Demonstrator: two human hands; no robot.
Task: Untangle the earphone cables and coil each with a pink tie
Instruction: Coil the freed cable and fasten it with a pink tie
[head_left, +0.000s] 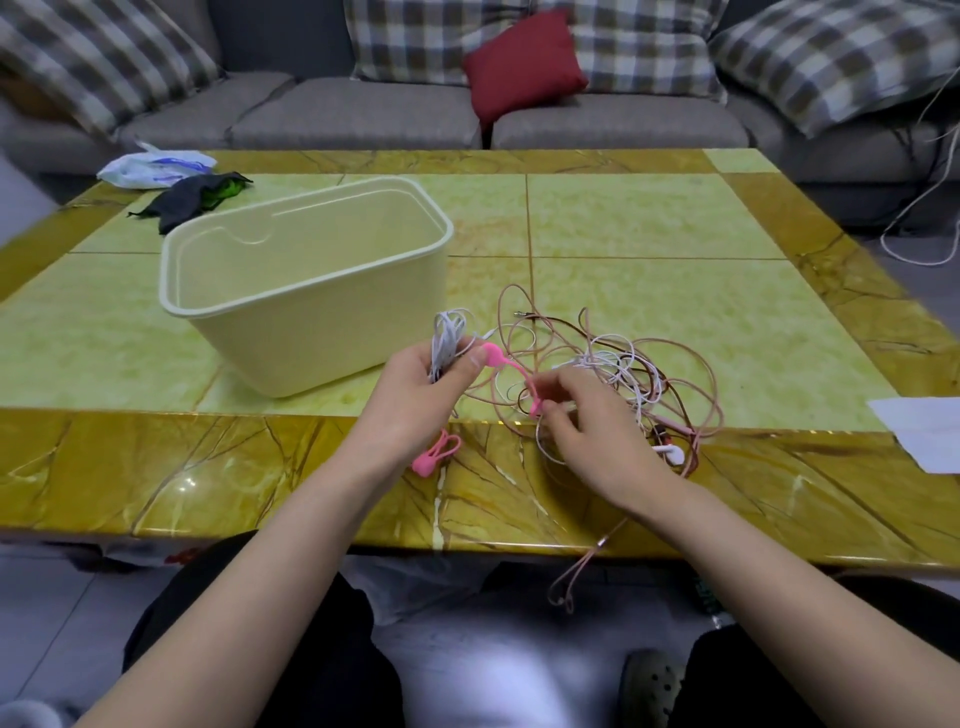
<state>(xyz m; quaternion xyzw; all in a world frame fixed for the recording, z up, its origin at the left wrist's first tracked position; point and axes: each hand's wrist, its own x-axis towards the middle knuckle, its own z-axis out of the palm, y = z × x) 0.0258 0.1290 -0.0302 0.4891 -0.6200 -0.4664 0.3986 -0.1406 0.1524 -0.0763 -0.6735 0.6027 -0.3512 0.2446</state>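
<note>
Earphone tangle (623, 374) — white, pale pink and brown leads looped over one another — lies on the table (675, 223) near its front edge, at about 3 o'clock from your hands. Your left hand (421, 384) is clenched round a white coil (448, 340), a bundled cable standing up out of the fist, with the thumb pressed on the bulb end of a pink tie (511, 366). That tie arcs toward 4 o'clock to your right hand (587, 436), whose thumb and fingertips pinch its other end just above the table's brown border. Whether the tie passes round the coil is hidden by your fingers. Spare pink ties (435, 453) lie on the border at 6 o'clock from the left hand, partly behind the wrist — count unclear. A white earbud (675, 456) sits at the tangle's 5 o'clock edge, just beside your right wrist. One pink lead (571, 577) hangs off the table's front edge, at 6 o'clock from the right hand. A cream tub (311, 291), open-topped, stands near, at 10 o'clock from the left hand. At the far-left corner are a white plastic bag (156, 169) and a dark cloth (192, 197), touching. White paper (930, 431) lies at the right edge, 3 o'clock. A grey sofa (363, 114) runs behind the table, with a red cushion (524, 62) at 12 o'clock.
</note>
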